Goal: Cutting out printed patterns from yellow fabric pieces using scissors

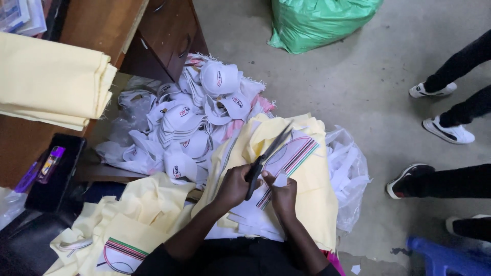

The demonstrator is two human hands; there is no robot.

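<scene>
Grey concrete floor [358,87] under green sack [317,23], white caps [194,122], yellow cloth [153,199].

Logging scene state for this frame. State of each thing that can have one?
scissors: blades open, held in left hand
white piece: pinched in right hand
yellow fabric on the desk: folded, stacked
drawer: shut
green bag: full, on floor
white caps: piled loose
</scene>
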